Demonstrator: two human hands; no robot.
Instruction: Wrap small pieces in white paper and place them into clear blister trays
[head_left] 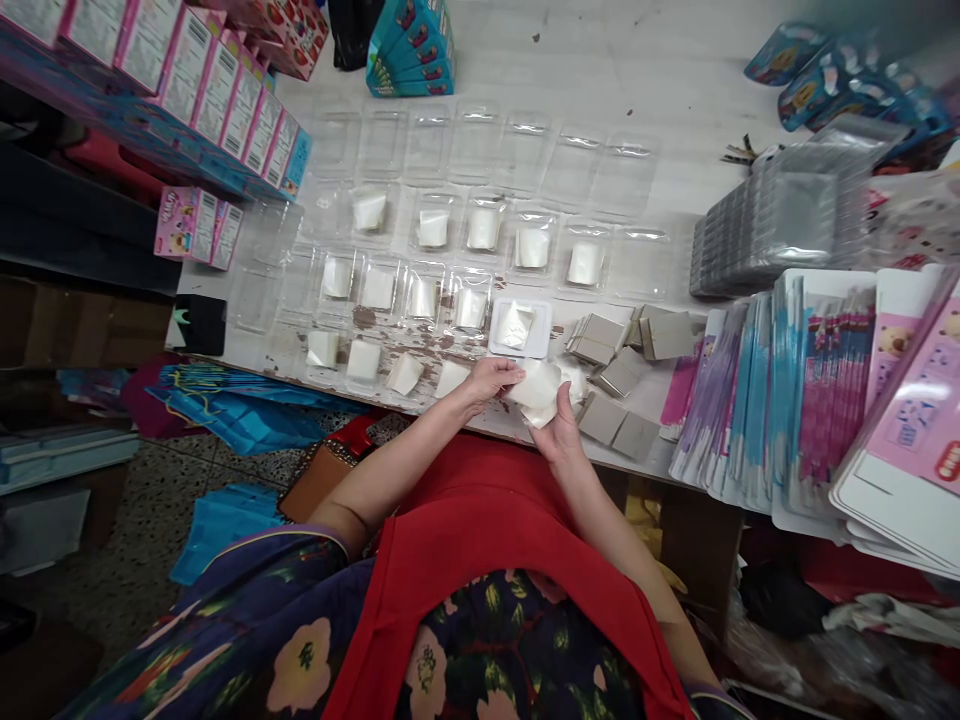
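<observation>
My left hand (491, 382) pinches the left edge of a cream sheet of paper (537, 386) between thumb and fingers, near the table's front edge. On the other side my right hand (561, 432) grips the same paper, thumb raised along its right edge and fingers beneath. Just beyond the hands is a white tray (540, 345) with a folded cream packet (515, 323) on it. To the left, clear plastic trays (471, 300) stand in rows, several with a cream folded packet inside. Loose cream packets (405, 373) lie along the front edge. Small grey cardboard blocks (598, 338) lie right of my hands.
Stacked clear plastic trays (772, 225) and upright printed cards (787, 390) crowd the right side. Pink boxes (202, 85) line the back left, near a teal box (412, 50). Clear lids (472, 145) lie across the back, and blue bags (232, 400) hang below the left edge.
</observation>
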